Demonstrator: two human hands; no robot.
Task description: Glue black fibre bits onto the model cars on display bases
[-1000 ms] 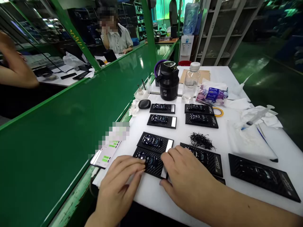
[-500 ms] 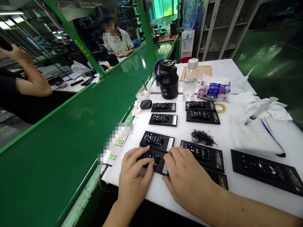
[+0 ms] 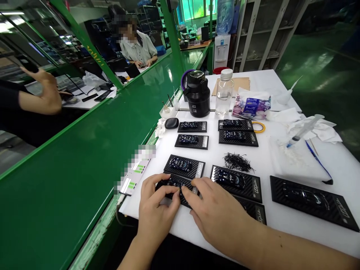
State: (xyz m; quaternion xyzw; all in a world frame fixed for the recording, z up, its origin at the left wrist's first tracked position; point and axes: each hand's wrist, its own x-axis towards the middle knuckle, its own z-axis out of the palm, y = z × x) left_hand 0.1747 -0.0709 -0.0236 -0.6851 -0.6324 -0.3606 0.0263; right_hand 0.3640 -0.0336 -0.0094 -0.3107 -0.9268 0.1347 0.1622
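A dark blue model car (image 3: 170, 182) sits on a black carbon-patterned display base (image 3: 186, 183) at the table's near edge. Around the car curls my left hand (image 3: 159, 204), closed, with thumb and forefinger pinched together at its near side. My right hand (image 3: 216, 202) reaches in from the right, fingers apart, its forefinger touching the car beside the left fingertips and another finger resting on the base. Both hands hide part of the car and base. Just behind lies a similar car on its base (image 3: 184, 165); another mounted car (image 3: 235, 181) is right of it.
More mounted cars stand behind, and one (image 3: 312, 198) lies at right. Black slivers (image 3: 237, 162) form a pile mid-table. A syringe (image 3: 305, 131) rests on a white pad (image 3: 292, 163). A black jug (image 3: 198, 95) and clear bottle (image 3: 224, 93) stand farther back. Two people are beyond the green partition.
My right hand's forefinger has moved left from the base's right end onto the car. My left hand keeps its pinch at the car. The view has shifted slightly.
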